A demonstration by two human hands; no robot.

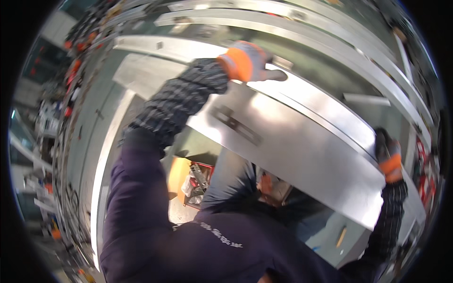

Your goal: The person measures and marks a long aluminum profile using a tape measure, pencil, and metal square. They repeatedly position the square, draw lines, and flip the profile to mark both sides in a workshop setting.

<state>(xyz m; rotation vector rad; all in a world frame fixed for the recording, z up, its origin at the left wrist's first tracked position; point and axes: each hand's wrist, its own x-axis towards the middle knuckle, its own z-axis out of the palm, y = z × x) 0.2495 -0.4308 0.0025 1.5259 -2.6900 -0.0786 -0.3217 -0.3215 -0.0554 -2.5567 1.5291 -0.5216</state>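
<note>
A long, shiny sheet-metal panel [292,141] with a folded far edge and slotted cut-outs near its left part lies slanted in front of me, above my legs. My left hand [247,61], in a grey and orange work glove, is closed over the panel's far edge; its thumb lies along the metal, and the other fingers are partly hidden. At the panel's right end, my right hand [389,155], gloved the same way, grips the edge, with its fingers partly hidden and a little blurred.
Long metal profiles [264,21] run across the far side. A pale metal strip [113,137] stands at the left. Below the panel, an open cardboard box [179,174] holds metal parts and plastic bags. Red objects [424,184] are at the far right.
</note>
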